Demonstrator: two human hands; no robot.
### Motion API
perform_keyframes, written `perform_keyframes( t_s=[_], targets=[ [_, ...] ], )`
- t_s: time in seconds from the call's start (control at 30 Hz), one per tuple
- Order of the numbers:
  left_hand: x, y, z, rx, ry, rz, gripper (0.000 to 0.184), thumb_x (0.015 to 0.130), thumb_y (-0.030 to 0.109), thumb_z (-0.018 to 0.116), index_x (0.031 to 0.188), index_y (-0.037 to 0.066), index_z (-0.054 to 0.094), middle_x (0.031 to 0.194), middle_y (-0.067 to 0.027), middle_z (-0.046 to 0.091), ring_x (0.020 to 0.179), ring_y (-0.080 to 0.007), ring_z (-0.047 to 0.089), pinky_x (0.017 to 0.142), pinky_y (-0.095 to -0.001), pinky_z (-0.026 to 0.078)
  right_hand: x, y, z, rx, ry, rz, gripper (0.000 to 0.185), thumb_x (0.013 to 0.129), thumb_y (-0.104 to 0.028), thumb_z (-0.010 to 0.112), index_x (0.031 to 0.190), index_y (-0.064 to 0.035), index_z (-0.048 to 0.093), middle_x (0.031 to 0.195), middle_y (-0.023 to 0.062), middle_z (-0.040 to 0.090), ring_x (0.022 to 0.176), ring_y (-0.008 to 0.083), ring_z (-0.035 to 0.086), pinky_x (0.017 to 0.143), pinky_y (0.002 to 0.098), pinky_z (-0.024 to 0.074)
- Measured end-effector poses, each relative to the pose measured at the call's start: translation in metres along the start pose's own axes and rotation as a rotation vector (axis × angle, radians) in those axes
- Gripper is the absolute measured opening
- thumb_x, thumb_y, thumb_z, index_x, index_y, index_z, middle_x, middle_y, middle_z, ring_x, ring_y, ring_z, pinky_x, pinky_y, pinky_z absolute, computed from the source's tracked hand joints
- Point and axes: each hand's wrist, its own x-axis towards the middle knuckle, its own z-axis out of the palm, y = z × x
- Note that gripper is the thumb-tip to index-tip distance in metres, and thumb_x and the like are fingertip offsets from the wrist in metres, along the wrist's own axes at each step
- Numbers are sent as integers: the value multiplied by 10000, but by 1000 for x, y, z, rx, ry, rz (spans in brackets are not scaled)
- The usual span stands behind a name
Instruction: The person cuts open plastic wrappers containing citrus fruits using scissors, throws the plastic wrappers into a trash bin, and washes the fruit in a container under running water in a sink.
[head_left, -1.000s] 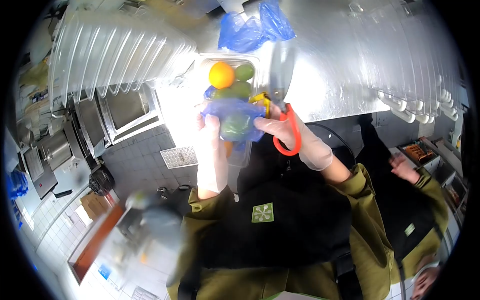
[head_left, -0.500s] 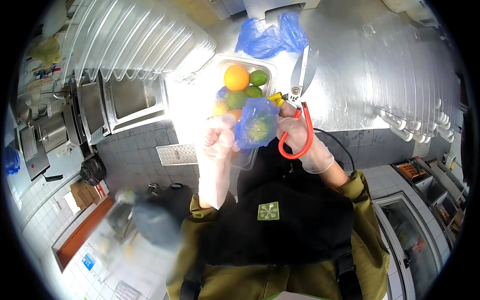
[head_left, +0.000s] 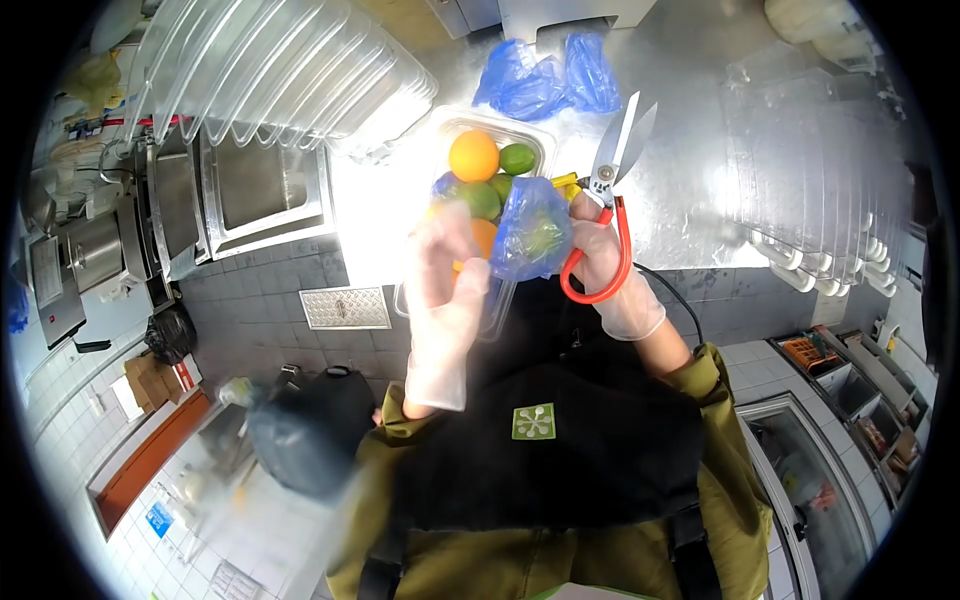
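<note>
My right hand (head_left: 598, 256), in a clear glove, is wrapped round red-handled scissors (head_left: 607, 185), whose blades point away from me and stand apart. Against its fingers is a blue plastic bag (head_left: 532, 232) with a green fruit inside. A small yellow piece (head_left: 566, 184) shows beside the scissors; its kind is unclear. My left hand (head_left: 445, 285), also gloved, is left of the bag with thumb and fingers apart, fingertips blurred, nothing seen in it. Under and beyond the hands, a clear container (head_left: 543, 136) holds an orange (head_left: 473, 155), a lime (head_left: 517, 158) and other fruit.
Crumpled blue bags (head_left: 545, 80) lie on the metal counter (head_left: 690, 150) at the back. Stacked clear containers (head_left: 290, 80) stand at left, more clear containers (head_left: 820, 170) at right. A sink (head_left: 265, 190) is at far left. Behind me at left is a blurred person (head_left: 305, 435).
My left hand has opened from closed fingers beside the bag, with its thumb now apart. My right hand, the scissors and the blue bag have shifted slightly right.
</note>
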Motion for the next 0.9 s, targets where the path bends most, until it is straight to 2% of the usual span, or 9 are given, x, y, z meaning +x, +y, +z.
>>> perform_keyframes(
  t_s=[0.13,0.17,0.2,0.27,0.4,0.53,0.7,0.8,0.9],
  targets=[
    [10,-22,-13,145,2,39,85,867,-11,570,918,54,546,909,0,542,810,-95,504,776,-228,433,5,5,-15,-584,-28,-119,303,872,-129,484,1135,11,533,975,48,587,908,138,553,787,248,417],
    [12,-13,-11,39,94,-161,18,904,66,548,891,56,555,901,5,544,821,-84,499,777,-226,432,3,5,-15,-518,-1,-122,276,878,-119,476,1117,5,535,960,51,586,895,139,553,789,255,417],
    [20,-24,-22,180,168,-199,107,940,160,511,885,77,549,889,0,541,822,-89,500,772,-241,434,-1,6,-12,-452,26,-127,250,884,-109,469,1099,0,537,946,55,584,883,140,553,791,262,417],
    [28,-26,-28,-284,160,-264,160,961,192,458,999,75,561,973,-37,575,920,-125,541,829,-286,452,-5,0,-4,-343,29,-88,189,895,-94,458,1047,-15,540,912,54,576,856,143,551,792,276,416],
    [32,-47,-43,-543,87,-399,326,974,222,419,1232,24,453,1192,-103,536,1096,-196,534,919,-344,457,-5,-2,-1,-280,-114,-79,66,918,-111,475,938,-58,510,871,35,546,801,143,540,773,296,423],
    [31,-58,-34,-545,132,-618,403,988,298,374,1281,24,410,1252,-107,503,1121,-204,526,932,-349,456,2,14,-4,-184,-191,-117,69,908,-102,525,955,-75,482,909,20,517,819,127,527,747,291,441],
    [25,-42,-12,-493,114,-653,514,984,446,304,1320,65,377,1239,-78,507,1134,-188,499,943,-342,428,-3,9,-2,-247,-154,-57,121,880,-76,577,944,-93,476,912,8,497,797,100,500,728,255,426],
    [21,-46,-10,-586,163,-632,312,956,320,477,1077,42,551,1026,-59,615,943,-170,596,794,-293,499,-6,-2,3,-339,-111,26,133,882,-96,587,962,-80,483,890,-2,492,778,93,487,722,249,426],
    [18,-62,-31,114,190,-123,208,927,213,548,969,17,602,874,-36,632,797,-130,590,726,-255,474,-9,-7,-9,-519,-22,-30,191,878,-116,605,1011,-53,482,886,-12,492,778,92,481,718,253,433]
  ],
)
